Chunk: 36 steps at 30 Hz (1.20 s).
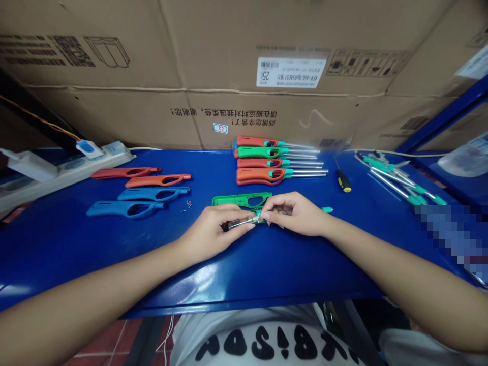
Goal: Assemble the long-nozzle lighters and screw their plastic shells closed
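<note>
Both of my hands meet at the middle of the blue table (114, 254). My left hand (211, 233) is closed round a small clear and metal lighter insert (241, 221). My right hand (295, 212) pinches the other end of the same insert with its fingertips. Just behind the hands lies an open green lighter shell (240, 200). A teal tip (327, 209) sticks out past my right hand.
Red and blue shell halves (152, 187) lie at the left, with small pins (188, 205) beside them. Several assembled lighters (267, 161) are stacked at the back. A screwdriver (342, 179) and metal tube parts (396, 183) lie right. Cardboard boxes (244, 66) stand behind; a power strip (57, 170) lies at the left.
</note>
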Each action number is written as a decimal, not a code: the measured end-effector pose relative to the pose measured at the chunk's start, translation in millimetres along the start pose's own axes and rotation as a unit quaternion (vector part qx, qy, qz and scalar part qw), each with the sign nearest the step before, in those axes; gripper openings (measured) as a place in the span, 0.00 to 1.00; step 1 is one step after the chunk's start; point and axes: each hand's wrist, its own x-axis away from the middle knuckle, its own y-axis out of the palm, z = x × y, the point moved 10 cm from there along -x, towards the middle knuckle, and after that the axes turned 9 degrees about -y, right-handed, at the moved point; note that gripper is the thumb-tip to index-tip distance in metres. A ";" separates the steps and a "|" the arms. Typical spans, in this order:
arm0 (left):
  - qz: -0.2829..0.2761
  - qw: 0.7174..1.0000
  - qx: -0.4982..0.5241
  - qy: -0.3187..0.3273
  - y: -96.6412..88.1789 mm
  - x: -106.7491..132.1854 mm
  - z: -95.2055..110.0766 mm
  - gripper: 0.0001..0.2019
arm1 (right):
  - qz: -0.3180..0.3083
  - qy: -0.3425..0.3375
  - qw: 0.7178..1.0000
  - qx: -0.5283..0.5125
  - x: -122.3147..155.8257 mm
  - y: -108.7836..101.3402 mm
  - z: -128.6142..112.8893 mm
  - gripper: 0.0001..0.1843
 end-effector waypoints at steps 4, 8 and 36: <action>-0.002 1.000 0.011 -0.007 1.9 0.4 -2.7 0.10 | 0.006 -0.006 1.000 0.025 1.1 0.1 -1.0 0.15; 0.001 0.999 0.027 -0.024 3.3 0.6 -5.5 0.10 | 0.025 -0.017 0.998 0.052 2.4 -0.5 -1.5 0.14; 0.033 0.999 0.021 -0.010 -3.5 1.5 0.0 0.10 | 0.054 -0.021 0.998 0.034 0.7 -1.8 -5.2 0.18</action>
